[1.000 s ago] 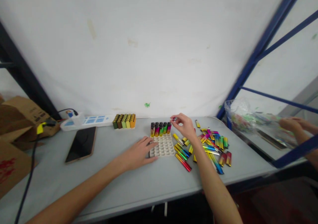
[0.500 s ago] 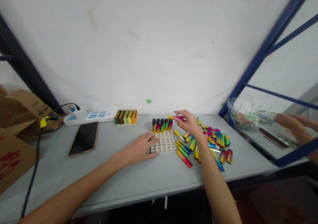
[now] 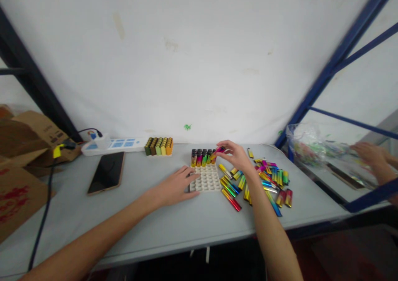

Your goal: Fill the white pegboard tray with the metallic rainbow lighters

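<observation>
A white tray with rows of small holes (image 3: 207, 180) lies on the table, and shiny two-tone lighters (image 3: 202, 158) stand upright in its far rows. Spread over the tray's left edge is my left hand (image 3: 178, 186), fingers apart and touching it, holding nothing up. My right hand (image 3: 233, 154) pinches a pink and gold lighter (image 3: 220, 150) by its dark-tipped end. That lighter is tilted, its lower end at the right end of the standing rows; whether it sits in a hole is hard to make out. Loose metallic lighters (image 3: 230, 200) lie scattered beneath and around my right forearm.
A second block of standing lighters (image 3: 158, 147) is by the wall. Farther left are a phone (image 3: 106, 173), a power strip (image 3: 124, 144), a black cable (image 3: 46, 214) and cardboard boxes (image 3: 21, 189). Behind the blue frame (image 3: 323, 86) are a plastic bag (image 3: 306, 144) and another person's hands (image 3: 371, 152).
My right hand has shifted slightly, and the lighter in it has turned from nearly level to steeply tilted, its end down at the row. My left hand stays on the tray.
</observation>
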